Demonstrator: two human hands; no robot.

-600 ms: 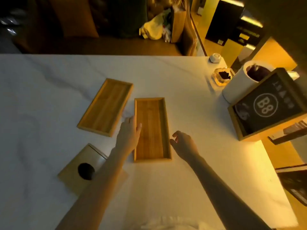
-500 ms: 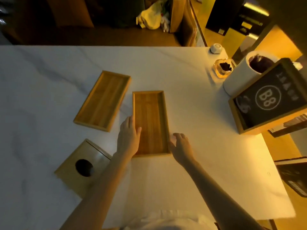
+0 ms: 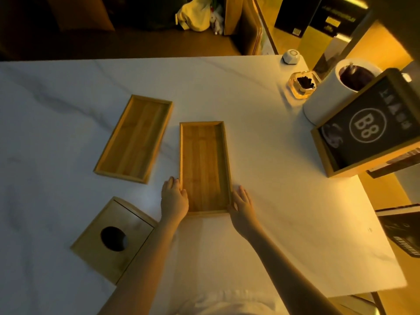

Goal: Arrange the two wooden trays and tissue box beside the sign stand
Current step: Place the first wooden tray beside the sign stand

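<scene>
Two shallow wooden trays lie on the white marble table [image 3: 68, 123]. The nearer tray [image 3: 204, 164] points straight away from me; my left hand [image 3: 173, 198] presses its near left edge and my right hand [image 3: 242, 205] presses its near right edge, gripping it between them. The second tray [image 3: 135, 138] lies angled to the left, untouched. A wooden tissue box [image 3: 113, 239] with a round dark hole sits at the near left, beside my left forearm. The sign stand [image 3: 368, 130], a wood-framed black board marked B8, stands at the right edge.
Behind the sign stand are a white cylindrical container [image 3: 329, 96], a glass ashtray [image 3: 303, 84] with dark contents and a small white object [image 3: 292, 56]. The table's right edge runs close to the sign. Dark seats lie beyond the far edge.
My right hand moved in from beside the tray to its near right edge. My left hand slid back along the left edge toward the near corner. The tray itself stays put.
</scene>
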